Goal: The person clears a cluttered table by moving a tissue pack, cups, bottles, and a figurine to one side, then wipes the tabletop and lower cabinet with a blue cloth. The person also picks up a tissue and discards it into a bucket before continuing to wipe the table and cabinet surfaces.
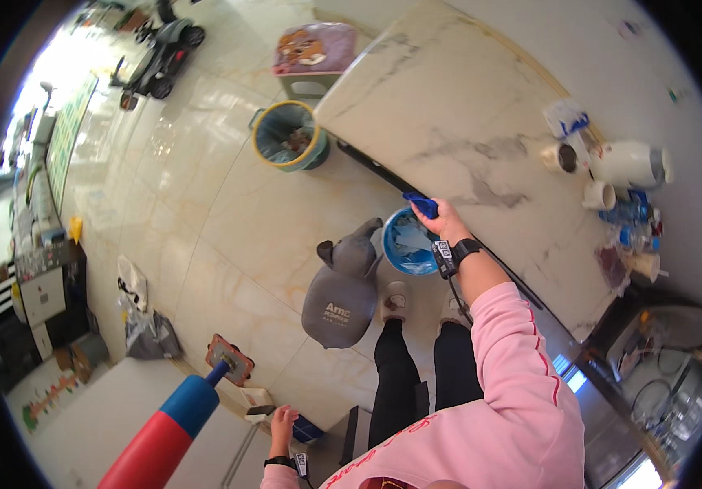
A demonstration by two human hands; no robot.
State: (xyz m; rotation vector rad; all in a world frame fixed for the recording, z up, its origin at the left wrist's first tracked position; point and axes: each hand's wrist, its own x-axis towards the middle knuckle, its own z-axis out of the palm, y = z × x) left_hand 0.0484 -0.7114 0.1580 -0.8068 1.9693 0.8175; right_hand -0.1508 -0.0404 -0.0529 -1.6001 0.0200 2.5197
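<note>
My right hand [447, 218] grips a bunched dark blue cloth [423, 206] at the edge of the marble-patterned table. Directly beneath this hand is a blue bin [388, 255], lined with a clear bag and holding pale crumpled waste; the wrist hides part of its rim. Low in the view, my left hand [282, 426] is raised with its fingers slightly bent, and I see nothing in it. A small dark object [261, 411] appears beside its fingers; contact is unclear. A grey elephant-shaped seat [340, 305] stands left of the bin, near my slippers.
The marble-patterned table [448, 91] bears a white kettle [623, 164], mugs and bottles along its wall side. A yellow-rimmed trash bin [259, 150] stands by its corner, near a cushioned stool [314, 52]. A red and blue padded pole [164, 422] rises at lower left. Bags [149, 333] lie on the floor.
</note>
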